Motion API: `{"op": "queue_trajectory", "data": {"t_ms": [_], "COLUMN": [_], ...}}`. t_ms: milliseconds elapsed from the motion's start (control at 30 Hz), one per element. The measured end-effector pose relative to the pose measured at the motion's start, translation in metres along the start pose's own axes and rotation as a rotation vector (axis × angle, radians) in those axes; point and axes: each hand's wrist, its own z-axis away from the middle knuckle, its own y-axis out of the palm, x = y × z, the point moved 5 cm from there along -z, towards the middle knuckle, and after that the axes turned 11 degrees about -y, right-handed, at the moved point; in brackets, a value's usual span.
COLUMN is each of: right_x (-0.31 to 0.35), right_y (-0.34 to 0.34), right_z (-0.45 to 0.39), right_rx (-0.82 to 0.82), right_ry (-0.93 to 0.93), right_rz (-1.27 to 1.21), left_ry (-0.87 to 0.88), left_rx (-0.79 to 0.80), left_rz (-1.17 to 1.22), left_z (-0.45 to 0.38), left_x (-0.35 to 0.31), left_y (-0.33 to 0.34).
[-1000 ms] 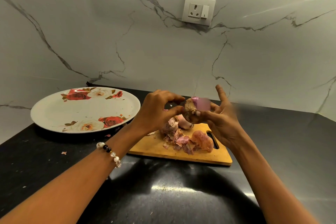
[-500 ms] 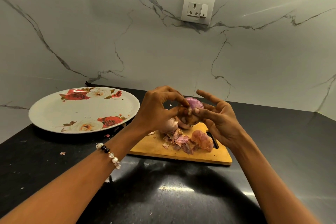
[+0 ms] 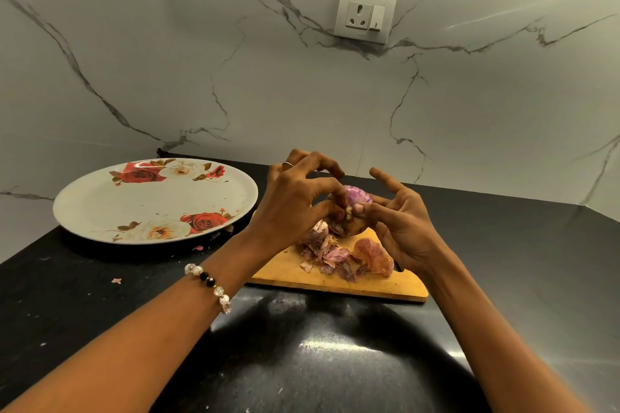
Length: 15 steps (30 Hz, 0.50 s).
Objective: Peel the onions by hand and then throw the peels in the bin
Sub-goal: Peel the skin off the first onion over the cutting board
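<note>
round white plate (image 3: pixel 100 211), left: red and cream roses, brown leaves | half-peeled onion (image 3: pixel 357 198): purple top, brown skin below | loose peels (image 3: pixel 335 253): pink, orange-brown | wooden board (image 3: pixel 385 287): yellow-tan | surface (image 3: pixel 335 362): glossy black | far wall (image 3: pixel 302 94): white, grey-veined

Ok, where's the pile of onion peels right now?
In the head view, the pile of onion peels lies on the wooden cutting board, centre frame, just below the onion held in both hands, right of the floral plate.
</note>
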Motion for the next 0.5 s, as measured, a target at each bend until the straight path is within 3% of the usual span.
{"op": "queue_trajectory", "data": {"t_ms": [367,500], "right_x": [0.0046,0.0051], "right_y": [-0.0021,-0.0027], "right_z": [0.0000,-0.0017], "right_rx": [-0.053,-0.070], "right_ry": [0.014,0.000], "right_rz": [-0.038,-0.029], "left_ry": [0.019,-0.059], "left_rx": [0.000,-0.059], "left_rz": [-0.122,-0.098], "left_z": [0.0038,0.0036], "left_x": [-0.0075,-0.0033], "left_y": [0.0068,0.0063]}}
